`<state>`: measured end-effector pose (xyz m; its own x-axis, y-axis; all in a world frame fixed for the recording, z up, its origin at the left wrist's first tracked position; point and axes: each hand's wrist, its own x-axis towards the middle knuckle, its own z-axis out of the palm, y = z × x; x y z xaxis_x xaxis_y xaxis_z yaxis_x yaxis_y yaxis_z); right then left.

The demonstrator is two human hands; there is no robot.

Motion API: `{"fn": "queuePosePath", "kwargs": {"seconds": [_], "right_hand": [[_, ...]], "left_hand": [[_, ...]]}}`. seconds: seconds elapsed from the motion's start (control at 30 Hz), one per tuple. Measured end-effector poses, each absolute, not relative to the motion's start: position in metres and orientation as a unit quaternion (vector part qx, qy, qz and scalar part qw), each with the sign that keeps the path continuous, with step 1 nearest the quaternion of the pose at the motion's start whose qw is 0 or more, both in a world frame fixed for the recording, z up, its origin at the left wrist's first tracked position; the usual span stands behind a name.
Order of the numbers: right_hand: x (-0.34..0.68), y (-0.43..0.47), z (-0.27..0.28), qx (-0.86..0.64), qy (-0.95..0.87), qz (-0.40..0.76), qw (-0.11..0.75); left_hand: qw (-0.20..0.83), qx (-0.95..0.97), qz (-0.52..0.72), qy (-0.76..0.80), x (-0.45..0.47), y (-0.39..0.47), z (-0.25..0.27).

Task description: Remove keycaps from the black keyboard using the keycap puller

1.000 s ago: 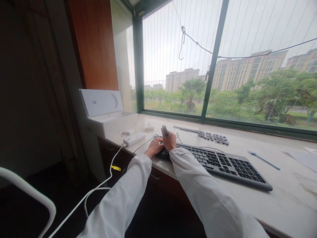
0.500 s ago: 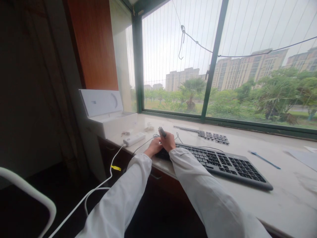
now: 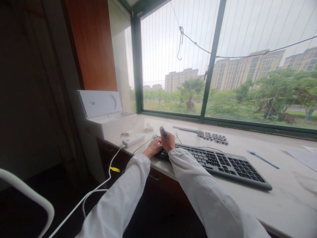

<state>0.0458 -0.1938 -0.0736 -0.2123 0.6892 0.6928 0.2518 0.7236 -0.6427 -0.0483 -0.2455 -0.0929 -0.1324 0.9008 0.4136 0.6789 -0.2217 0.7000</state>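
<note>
A black keyboard (image 3: 215, 162) lies along the front of the white marbled desk. At its left end my two hands are close together. My right hand (image 3: 168, 141) is closed around a short dark tool (image 3: 163, 131) whose upper end sticks out above the fist; its lower end is hidden, so its kind is unclear. Beside it, at the keyboard's left corner, my left hand (image 3: 155, 146) has its fingers curled in, and what they hold, if anything, is hidden. Behind the keyboard, loose black keycaps (image 3: 214, 137) lie in rows.
An open white box (image 3: 106, 124) stands at the left, with a white power strip (image 3: 133, 140) and its cable in front. A blue pen (image 3: 264, 160) and papers (image 3: 300, 157) lie at the right. Thin dark cable runs behind the keyboard. The window (image 3: 180, 66) closes off the back.
The view has shifted very slightly. Both hands stay at the keyboard's left end, and the dark tool remains in my right hand.
</note>
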Motion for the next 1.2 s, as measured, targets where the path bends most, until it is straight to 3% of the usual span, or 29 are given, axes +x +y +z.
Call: {"fn": "queuePosePath", "kwargs": {"seconds": [0.27, 0.77, 1.07, 1.2], "right_hand": [[0.047, -0.198, -0.07, -0.309, -0.732, 0.243, 0.556], [0.047, -0.196, -0.072, -0.341, -0.758, 0.165, 0.53], [0.052, -0.191, -0.063, -0.428, -0.641, 0.303, 0.561], [0.051, -0.192, -0.063, -0.413, -0.666, 0.271, 0.559]], "left_hand": [[0.117, 0.647, 0.443, 0.61, -0.048, -0.246, -0.093], [0.125, 0.653, 0.447, 0.598, -0.047, -0.247, -0.091], [0.11, 0.69, 0.41, 0.587, -0.049, -0.247, -0.087], [0.108, 0.686, 0.413, 0.59, -0.049, -0.247, -0.088]]}}
